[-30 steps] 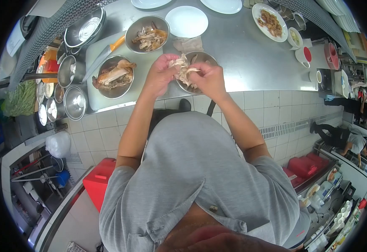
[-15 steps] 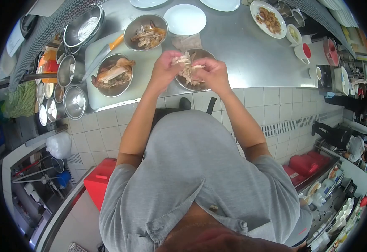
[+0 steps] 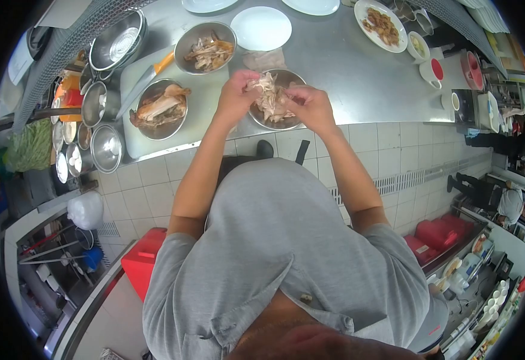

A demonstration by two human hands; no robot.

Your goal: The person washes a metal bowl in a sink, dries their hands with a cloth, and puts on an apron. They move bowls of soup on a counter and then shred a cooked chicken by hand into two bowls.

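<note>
Both hands hold one pale piece of cooked chicken point(image 3: 268, 90) over a steel bowl point(image 3: 286, 123) at the counter's near edge. My left hand point(image 3: 236, 96) grips its left side and my right hand point(image 3: 310, 107) pinches its right side. Shredded meat lies in that bowl under the hands. To the left, a second steel bowl point(image 3: 159, 110) holds a chicken carcass. Behind it, a third bowl point(image 3: 206, 47) holds bones and scraps.
A white cutting board point(image 3: 139, 141) carries a knife with an orange handle point(image 3: 144, 83). Stacked steel bowls point(image 3: 107, 146) stand at the left. White plates point(image 3: 261, 28), a plate of cooked food point(image 3: 381, 24) and cups point(image 3: 431, 71) sit farther back. Another person point(image 3: 502, 201) bends at the right.
The hands stay over the near bowl with the chicken piece. They have drawn slightly apart and the meat has stretched between them. The view has shifted a little.
</note>
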